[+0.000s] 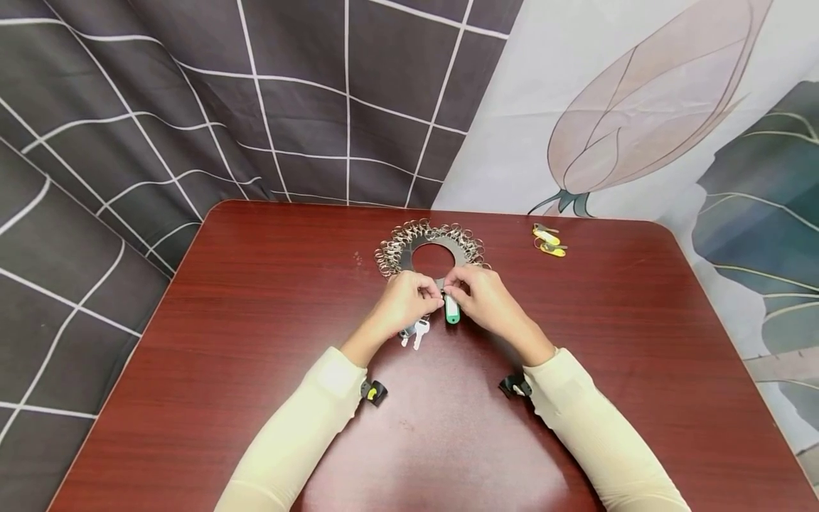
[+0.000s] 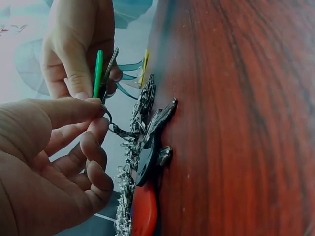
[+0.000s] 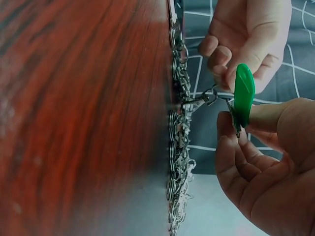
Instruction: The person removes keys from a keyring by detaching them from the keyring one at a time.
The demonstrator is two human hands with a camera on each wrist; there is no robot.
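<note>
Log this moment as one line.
left hand: pinches small ring | right hand: holds green tag | yellow tags: on table, apart from round holder

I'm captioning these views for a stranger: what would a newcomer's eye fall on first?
Probably the bright green key tag, pinched in the right hand beside the left hand. Next comes the dark flat ring fringed with metal clips, just beyond the hands. Two yellow key tags lie apart, toward the far right of the reddish table.
</note>
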